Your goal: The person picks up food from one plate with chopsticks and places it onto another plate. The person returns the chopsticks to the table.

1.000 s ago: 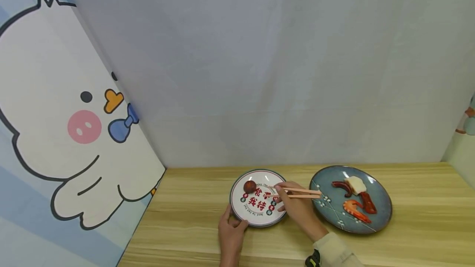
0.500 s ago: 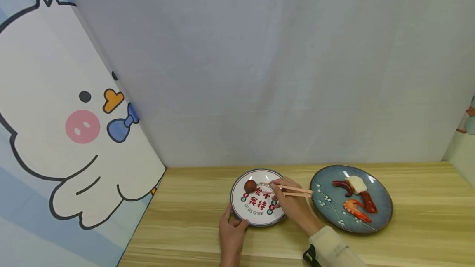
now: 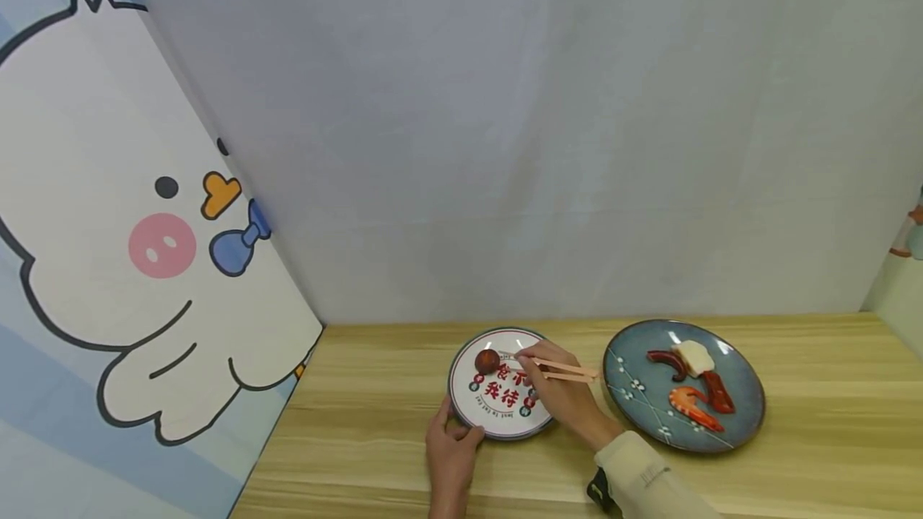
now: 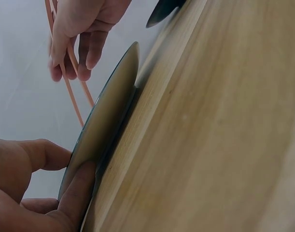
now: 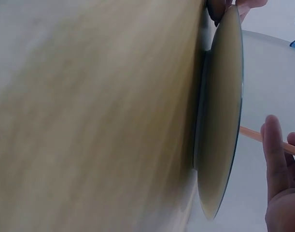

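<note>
In the head view a small white plate with red characters lies on the table. A round brown ball, like a meatball, sits on its upper left part. My left hand grips the plate's near left rim; the left wrist view has its fingers at the rim and underside. My right hand holds a pair of light orange chopsticks over the plate's right side. Their tips point left and lie close to the ball; whether they touch it I cannot tell.
A larger blue-grey plate stands to the right. On it lie a shrimp, a pale white piece, a dark red curved piece and a reddish-brown piece. Behind the wooden table hangs a pale cloth.
My right hand has moved slightly left with the chopsticks, bringing their tips closer to the ball. The left hand and both plates have stayed nearly in place.
</note>
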`<state>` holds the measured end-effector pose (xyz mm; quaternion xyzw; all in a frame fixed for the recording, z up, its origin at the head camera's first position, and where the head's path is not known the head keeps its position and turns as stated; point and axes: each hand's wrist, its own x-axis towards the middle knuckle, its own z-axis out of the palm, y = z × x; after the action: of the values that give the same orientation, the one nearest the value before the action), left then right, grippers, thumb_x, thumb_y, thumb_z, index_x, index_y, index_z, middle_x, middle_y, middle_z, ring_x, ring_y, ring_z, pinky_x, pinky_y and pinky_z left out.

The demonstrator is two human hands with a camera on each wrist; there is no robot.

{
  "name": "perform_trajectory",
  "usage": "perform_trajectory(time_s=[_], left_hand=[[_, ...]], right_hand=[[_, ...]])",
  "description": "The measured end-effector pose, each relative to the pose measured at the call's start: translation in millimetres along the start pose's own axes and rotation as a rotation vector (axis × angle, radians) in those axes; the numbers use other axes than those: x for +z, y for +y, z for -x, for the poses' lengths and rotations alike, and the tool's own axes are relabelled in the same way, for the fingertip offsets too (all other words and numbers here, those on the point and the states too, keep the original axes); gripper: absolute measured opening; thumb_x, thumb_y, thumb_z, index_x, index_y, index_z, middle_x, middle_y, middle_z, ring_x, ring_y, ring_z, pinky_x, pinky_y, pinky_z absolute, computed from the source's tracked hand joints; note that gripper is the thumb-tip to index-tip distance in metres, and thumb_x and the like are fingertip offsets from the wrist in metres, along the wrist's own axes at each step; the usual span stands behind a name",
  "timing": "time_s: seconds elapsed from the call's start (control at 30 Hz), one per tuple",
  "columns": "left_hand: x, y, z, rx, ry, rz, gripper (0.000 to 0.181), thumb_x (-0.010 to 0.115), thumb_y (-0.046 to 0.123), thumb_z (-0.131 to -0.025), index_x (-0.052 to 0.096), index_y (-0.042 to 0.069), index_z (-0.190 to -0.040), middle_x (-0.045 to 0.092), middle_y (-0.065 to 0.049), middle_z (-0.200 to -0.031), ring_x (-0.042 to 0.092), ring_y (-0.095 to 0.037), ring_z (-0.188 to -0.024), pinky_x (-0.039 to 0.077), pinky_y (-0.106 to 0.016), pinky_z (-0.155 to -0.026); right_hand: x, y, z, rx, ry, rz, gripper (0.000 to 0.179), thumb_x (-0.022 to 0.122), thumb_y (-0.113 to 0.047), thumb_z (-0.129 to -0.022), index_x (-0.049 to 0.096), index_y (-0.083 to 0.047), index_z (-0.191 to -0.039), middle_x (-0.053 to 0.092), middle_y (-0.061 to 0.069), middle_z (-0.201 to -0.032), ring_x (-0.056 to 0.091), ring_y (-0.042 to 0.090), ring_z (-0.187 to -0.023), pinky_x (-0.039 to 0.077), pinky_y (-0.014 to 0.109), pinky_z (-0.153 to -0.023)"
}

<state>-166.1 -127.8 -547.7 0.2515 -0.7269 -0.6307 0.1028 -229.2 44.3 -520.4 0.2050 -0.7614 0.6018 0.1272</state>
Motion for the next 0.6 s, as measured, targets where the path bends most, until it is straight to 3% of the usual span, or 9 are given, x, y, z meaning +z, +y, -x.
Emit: perform_trajectory(time_s=[0.23,0.6], left_hand=[[1.0,0.1,0.0,-0.003,0.006,0.003,0.084,0.074,-0.016,-0.078,0.044,-0.006,-0.156,0.052,-0.026,-0.135,0.06,-0.02,-0.087,0.055,-0.023,-0.064],[1.1,-0.8,-0.2,0.0,-0.002,0.0,0.084,0.075,-0.015,-0.079,0.043,-0.008,-0.156,0.051,-0.026,-0.135,0.06,-0.02,-0.086,0.055,-0.024,-0.065]], right_hand=[[1.2,3.9,-3.6,-0.096,-0.003,0.044,0.013,0.066,-0.003,-0.102,0.075,0.006,-0.104,0.064,0.019,-0.085,0.064,0.027,-0.063,0.055,0.026,-0.045],[2.2,8.7,-8.6,-0.195,-0.03,0.074,0.012,0.065,0.002,-0.101,0.076,0.007,-0.103,0.069,0.02,-0.091,0.068,0.032,-0.065,0.056,0.025,-0.05]])
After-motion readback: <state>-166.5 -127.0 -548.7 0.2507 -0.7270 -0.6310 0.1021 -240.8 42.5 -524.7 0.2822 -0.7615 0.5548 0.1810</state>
